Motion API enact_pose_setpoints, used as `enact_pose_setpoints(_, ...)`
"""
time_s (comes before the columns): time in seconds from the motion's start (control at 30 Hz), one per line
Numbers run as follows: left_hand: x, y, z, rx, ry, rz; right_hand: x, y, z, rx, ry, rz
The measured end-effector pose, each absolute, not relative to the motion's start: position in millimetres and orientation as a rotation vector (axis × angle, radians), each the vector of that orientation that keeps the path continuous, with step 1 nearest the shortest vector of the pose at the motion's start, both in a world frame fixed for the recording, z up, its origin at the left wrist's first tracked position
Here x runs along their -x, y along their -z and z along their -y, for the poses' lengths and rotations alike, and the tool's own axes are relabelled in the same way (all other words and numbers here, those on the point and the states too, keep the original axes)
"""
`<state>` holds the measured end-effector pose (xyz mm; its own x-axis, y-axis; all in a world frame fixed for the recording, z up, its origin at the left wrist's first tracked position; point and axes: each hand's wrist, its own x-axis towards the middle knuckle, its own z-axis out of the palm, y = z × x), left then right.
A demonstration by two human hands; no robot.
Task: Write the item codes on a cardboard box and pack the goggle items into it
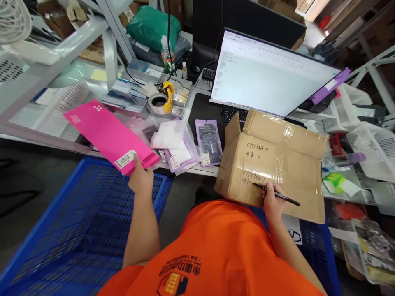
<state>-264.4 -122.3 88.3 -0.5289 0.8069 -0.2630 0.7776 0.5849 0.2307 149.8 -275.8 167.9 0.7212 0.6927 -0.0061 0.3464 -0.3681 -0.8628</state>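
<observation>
A cluttered packing bench [203, 111] runs across the middle of the frame, with grey shelving in the upper left and white baskets at the right edge. A lit monitor [271, 78] stands at upper centre, a keyboard [233, 114] showing just under its lower edge.

In the head view, the left hand [140, 179], left of centre, has its grip clenched on the lower end of a long pink package [109, 135], thumb just beside the white label; the package slants up toward the left, partly over the bench edge and above a blue crate [70, 230] that fills the lower left. The right hand [271, 201], lower right of centre, has its grip grasping a black pen [277, 195], whose tip touches the front face of a brown cardboard box [277, 164] beside handwritten lines. The box sits at the bench's front edge, its flap raised at the left. Between package and box lie clear pouches and a purple pouch [209, 142]. A tape roll [158, 102] rests in a tray further back. An orange shirt fills the bottom centre.
</observation>
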Motion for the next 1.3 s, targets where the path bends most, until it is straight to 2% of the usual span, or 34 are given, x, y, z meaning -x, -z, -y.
enact_pose_setpoints(0.63, 256.9, -89.9, 120.8, -1.274, -0.072, -2.450, -156.3, -155.8, 281.2, 1.973, -0.474, 0.786)
enact_pose_setpoints(1.3, 256.6, -78.2, 122.5, -1.245, -0.122, -2.420, -146.2, -172.1, 283.1, 2.111, -0.445, 0.713)
